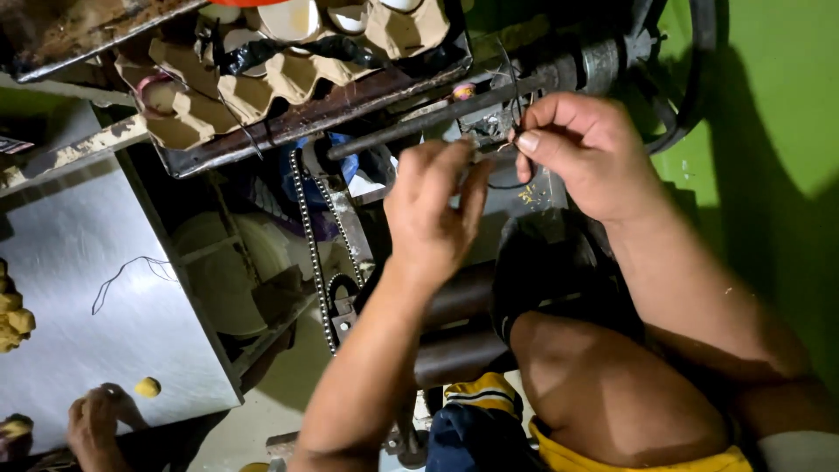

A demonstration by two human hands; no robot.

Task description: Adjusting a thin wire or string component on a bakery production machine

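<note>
My left hand and my right hand meet just below a dark metal rod that sticks out of a machine shaft. The thumb and forefinger of my right hand pinch a thin dark wire that loops down between the two hands. The curled fingertips of my left hand close on the same wire from the left. Strands of the wire also rise past the rod. My bare knee is below the hands.
A cardboard egg tray lies on a rusty metal tray above the rod. A drive chain hangs left of my left hand. A steel table at left carries yellow dough lumps and a loose wire; another person's hand rests on it. The wall at right is green.
</note>
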